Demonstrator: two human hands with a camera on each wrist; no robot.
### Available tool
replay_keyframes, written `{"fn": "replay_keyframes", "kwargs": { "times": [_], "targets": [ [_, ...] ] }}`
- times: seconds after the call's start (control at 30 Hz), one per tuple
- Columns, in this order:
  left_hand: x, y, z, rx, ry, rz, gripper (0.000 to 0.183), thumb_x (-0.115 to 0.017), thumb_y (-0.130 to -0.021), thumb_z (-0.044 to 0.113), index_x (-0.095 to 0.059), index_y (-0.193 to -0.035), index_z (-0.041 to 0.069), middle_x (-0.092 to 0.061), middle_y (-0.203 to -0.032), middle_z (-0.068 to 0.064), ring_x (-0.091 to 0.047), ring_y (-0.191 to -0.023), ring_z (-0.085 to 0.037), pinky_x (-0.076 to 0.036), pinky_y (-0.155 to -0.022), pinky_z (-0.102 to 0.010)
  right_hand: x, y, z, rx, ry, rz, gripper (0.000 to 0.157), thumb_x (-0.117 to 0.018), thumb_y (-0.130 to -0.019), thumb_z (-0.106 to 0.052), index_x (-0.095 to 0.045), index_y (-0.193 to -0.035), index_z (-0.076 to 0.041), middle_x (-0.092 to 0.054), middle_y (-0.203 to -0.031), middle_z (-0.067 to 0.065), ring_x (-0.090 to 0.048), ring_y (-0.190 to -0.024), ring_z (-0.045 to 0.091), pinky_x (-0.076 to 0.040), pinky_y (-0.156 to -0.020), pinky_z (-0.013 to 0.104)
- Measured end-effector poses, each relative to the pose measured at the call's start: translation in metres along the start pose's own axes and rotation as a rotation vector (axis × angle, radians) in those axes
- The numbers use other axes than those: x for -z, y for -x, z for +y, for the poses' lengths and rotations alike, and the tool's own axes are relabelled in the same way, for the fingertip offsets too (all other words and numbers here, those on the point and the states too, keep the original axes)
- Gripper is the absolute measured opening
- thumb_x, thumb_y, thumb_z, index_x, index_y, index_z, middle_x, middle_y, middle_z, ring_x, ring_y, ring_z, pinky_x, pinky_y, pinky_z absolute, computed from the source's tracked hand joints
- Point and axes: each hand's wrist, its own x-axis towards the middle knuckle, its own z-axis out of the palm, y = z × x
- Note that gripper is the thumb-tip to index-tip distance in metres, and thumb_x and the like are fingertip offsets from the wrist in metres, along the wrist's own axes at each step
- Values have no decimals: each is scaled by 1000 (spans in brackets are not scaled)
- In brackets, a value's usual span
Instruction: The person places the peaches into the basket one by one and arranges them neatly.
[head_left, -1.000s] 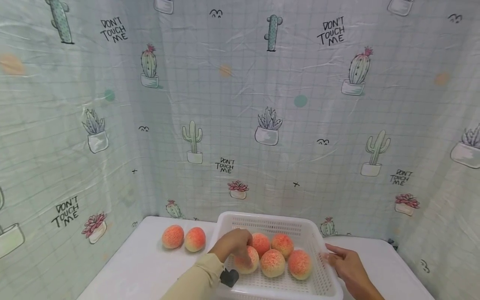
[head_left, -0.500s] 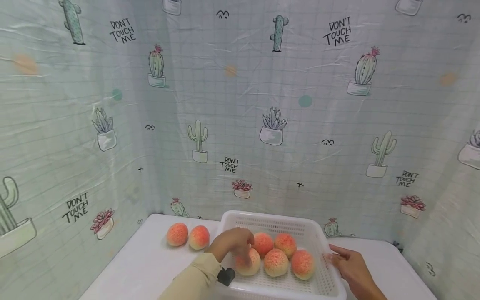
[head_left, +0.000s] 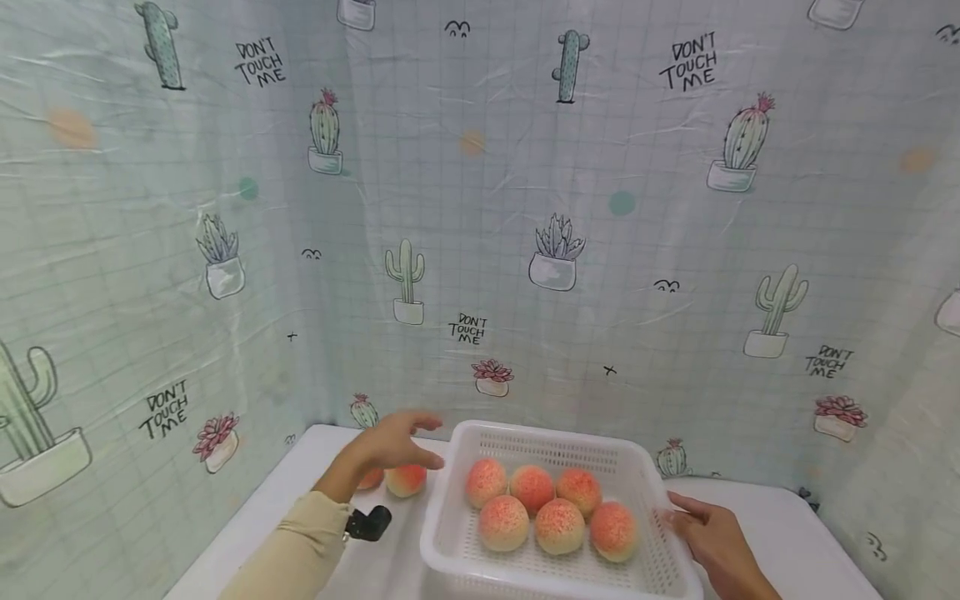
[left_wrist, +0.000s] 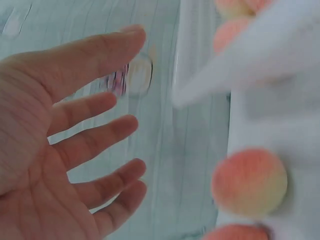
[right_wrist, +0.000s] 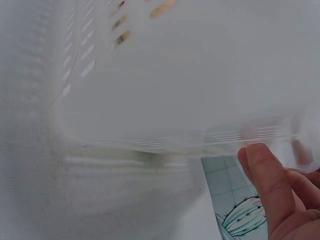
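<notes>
A white perforated plastic basket point(head_left: 427, 537) holds several red-and-cream peaches point(head_left: 503, 523), set in two rough rows. My left hand point(head_left: 393, 442) is in the air just left of the basket, over two more peaches point(head_left: 407, 481) on the table, one partly hidden behind it. In the left wrist view its fingers point(left_wrist: 112, 132) are spread and loosely bent, with nothing between them. On the basket's right side, my right hand point(head_left: 708, 533) holds the rim. The right wrist view shows a fingertip point(right_wrist: 260, 155) against the basket's outer wall.
The white table point(head_left: 765, 504) carries the basket and peaches. Cactus-print sheeting point(head_left: 480, 208) encloses it at the back and both sides. A small black device point(head_left: 369, 523) is on the left wrist.
My left hand has let go of a peach in the basket's left part and moved left, out over the two table peaches. My right hand keeps its place at the basket's rim.
</notes>
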Motion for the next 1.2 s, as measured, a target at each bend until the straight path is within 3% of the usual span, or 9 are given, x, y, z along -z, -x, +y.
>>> {"fn": "replay_keyframes", "kwargs": {
  "times": [0.13,0.27,0.43,0.57,0.7,0.83,1.0,1.2],
  "targets": [
    [18,5,-38,43,0,75,71,-90,-80,26,-61,-142,7,-62,-146,-17,-53,-139,-44,-47,-111,-64,1,0,0,2,-8,-11,59,-65,-103,-17,-41,-151,8,-56,-144,34,-66,-120,41,-59,-93,58],
    [23,10,-75,117,12,150,72,-86,-84,27,-57,-145,4,-57,-149,-23,-49,-141,-48,-45,-111,-67,1,1,0,7,-7,-28,61,-65,-103,-18,-40,-152,8,-54,-146,34,-66,-121,40,-57,-97,60],
    [12,10,-117,195,5,228,70,-80,-89,24,-51,-148,-1,-50,-152,-31,-45,-141,-55,-44,-110,-69,-1,1,0,4,-3,-30,60,-65,-103,-19,-41,-152,8,-52,-148,33,-62,-126,43,-58,-96,60],
    [-5,4,-139,252,18,283,77,-79,-86,20,-45,-151,-4,-50,-149,-36,-47,-138,-57,-45,-110,-69,-4,1,-1,16,-11,-42,60,-65,-103,-18,-41,-152,8,-53,-148,33,-64,-124,42,-60,-92,57],
    [-24,-4,-150,273,51,311,83,-80,-84,23,-42,-152,-7,-51,-148,-37,-50,-136,-56,-46,-110,-69,-2,1,-1,-10,2,-25,59,-63,-103,-17,-41,-152,7,-53,-148,33,-66,-118,38,-61,-90,55],
    [-36,-10,-150,276,56,349,80,-82,-83,23,-46,-149,-8,-53,-146,-35,-51,-136,-54,-46,-111,-68,5,1,4,-8,-18,-15,60,-64,-102,-17,-42,-152,7,-57,-144,33,-70,-111,29,-63,-88,52],
    [-32,-6,-148,256,22,398,77,-83,-82,20,-50,-145,-10,-57,-141,-37,-56,-130,-54,-48,-109,-66,5,1,6,13,-48,-20,62,-67,-102,-19,-42,-152,7,-58,-143,32,-71,-111,28,-63,-89,52],
    [-13,4,-136,184,-30,394,78,-85,-82,25,-52,-141,-15,-61,-136,-36,-62,-122,-51,-53,-104,-63,-2,0,1,16,-37,2,57,-63,-103,-16,-44,-151,7,-54,-146,33,-69,-116,37,-63,-88,52]
  ]
}}
